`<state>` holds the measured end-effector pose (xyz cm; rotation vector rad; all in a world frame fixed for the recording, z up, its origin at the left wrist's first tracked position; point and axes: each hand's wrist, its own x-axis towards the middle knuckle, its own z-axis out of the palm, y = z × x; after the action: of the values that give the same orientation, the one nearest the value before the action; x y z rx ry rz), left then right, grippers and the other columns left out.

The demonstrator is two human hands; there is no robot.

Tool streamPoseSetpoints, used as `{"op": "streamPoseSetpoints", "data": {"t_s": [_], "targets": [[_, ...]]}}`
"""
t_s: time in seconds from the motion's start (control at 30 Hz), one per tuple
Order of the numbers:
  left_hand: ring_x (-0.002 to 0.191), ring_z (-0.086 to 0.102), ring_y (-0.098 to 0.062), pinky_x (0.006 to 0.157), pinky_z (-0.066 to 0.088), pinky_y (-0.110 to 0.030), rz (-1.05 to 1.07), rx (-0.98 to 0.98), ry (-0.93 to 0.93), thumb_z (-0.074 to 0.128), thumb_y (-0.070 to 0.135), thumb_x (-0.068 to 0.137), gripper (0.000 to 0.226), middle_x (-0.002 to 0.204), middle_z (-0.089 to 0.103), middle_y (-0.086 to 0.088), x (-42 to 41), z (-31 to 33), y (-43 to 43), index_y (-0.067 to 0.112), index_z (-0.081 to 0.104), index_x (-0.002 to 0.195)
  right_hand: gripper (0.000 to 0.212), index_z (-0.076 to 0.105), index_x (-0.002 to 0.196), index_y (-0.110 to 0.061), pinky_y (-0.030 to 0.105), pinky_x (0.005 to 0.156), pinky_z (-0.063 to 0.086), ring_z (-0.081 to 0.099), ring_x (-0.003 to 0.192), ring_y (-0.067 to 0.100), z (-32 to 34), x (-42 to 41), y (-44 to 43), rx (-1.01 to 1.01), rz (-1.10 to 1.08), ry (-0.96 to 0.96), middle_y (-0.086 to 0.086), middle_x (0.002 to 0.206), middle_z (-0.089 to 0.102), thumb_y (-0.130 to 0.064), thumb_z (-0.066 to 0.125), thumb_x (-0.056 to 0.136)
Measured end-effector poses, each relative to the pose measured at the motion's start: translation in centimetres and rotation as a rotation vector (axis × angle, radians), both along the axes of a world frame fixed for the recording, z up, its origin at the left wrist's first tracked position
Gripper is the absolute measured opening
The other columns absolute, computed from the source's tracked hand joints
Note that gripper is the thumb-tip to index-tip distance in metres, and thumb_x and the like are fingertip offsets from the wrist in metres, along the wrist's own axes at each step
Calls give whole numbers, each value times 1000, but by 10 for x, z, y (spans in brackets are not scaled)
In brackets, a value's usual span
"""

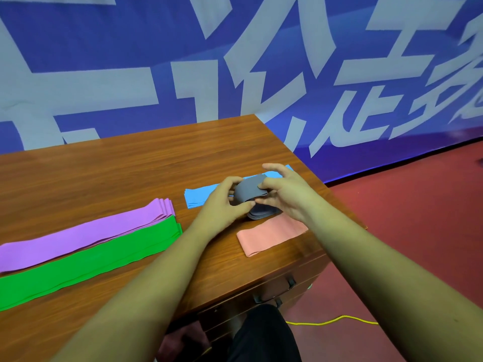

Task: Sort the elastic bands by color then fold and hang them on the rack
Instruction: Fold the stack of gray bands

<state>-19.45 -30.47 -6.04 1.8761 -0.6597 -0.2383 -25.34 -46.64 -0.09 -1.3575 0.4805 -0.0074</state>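
Both hands meet over the grey elastic band (248,190), which is gathered into a short bundle of loops, so this looks like the folding step for the grey colour. The left hand (224,202) curls round the bundle's left end, its thumb below and its fingers (230,182) over the top, apparently to keep the stacked layers from springing open. The right hand (285,197) pinches the upper flap with its thumb, while its forefinger stands raised and apart above the band.

The grey band sits between the two sets of fingertips. Its top fold is clamped from both sides, and its lower loops sag out beneath the palms towards the wooden table (130,165). Whether they touch the table cannot be told.

Just beyond the fingers lie the flat blue bands (198,198), partly hidden by the hands. The pink band (271,237) lies just under the right wrist. The purple bands (86,236) and the green bands (86,259) lie in separate long stacks well to the left of the left hand. The colours seem to be sorted already, with these two stacks yet to be folded.
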Motion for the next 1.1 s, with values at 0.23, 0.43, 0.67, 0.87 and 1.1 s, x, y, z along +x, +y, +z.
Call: {"op": "streamPoseSetpoints", "data": {"t_s": [0.23,0.43,0.67,0.87,1.1], "targets": [[106,59,-4,91,52,-33,-5,51,-52,77,34,77,49,114,60,16,2,-3,-10,39,51,118,39,59,120,-12,33,72,61,65,66,21,5,4,-9,-276,33,45,21,99,66,-3,72,85],[108,56,3,92,47,-21,-23,164,-18,79,38,75,62,121,60,14,-1,-16,-12,29,46,127,39,64,118,-12,35,72,61,66,75,24,15,10,-11,-179,4,-81,21,116,61,2,70,83],[90,54,7,75,40,-6,45,49,-27,66,12,83,46,111,54,19,-1,-5,3,29,43,118,39,62,119,-13,32,67,59,67,64,18,18,12,-22,-189,-44,-107,22,110,63,4,68,84],[112,48,-11,98,43,-34,2,238,-190,60,39,76,49,121,53,9,3,-12,20,29,48,122,40,55,116,-21,40,76,60,67,78,21,-8,14,-31,-585,-13,125,7,101,61,-8,73,82],[116,44,-13,102,40,-36,-7,325,-274,70,34,82,57,126,50,4,2,-28,18,28,42,131,34,57,104,-17,29,59,44,57,75,18,-31,16,-38,-887,59,211,1,89,58,-19,78,78]]}}
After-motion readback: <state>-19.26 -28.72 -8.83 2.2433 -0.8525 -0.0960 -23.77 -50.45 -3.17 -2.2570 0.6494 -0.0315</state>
